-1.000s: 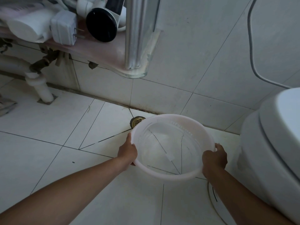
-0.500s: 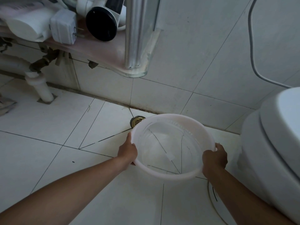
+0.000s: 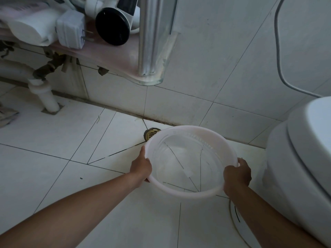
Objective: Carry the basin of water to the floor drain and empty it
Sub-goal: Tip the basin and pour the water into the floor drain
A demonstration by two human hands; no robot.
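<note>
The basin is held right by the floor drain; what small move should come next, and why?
Probably tip the basin so its far-left edge dips toward the floor drain. Left hand and right hand grip opposite sides of its rim, it looks roughly level with water seemingly inside, and the drain shows just beyond that edge.

White tiled floor (image 3: 44, 167): brass drain (image 3: 152, 134) by wall, toilet (image 3: 295, 167) right, drainpipe (image 3: 47, 97) left.

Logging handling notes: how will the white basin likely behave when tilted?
Probably light and slightly flexible: the basin looks thin, floor lines showing through. Any water would likely slosh, shifting weight, so left hand and right hand gripping opposite rims seems sensible.
</note>
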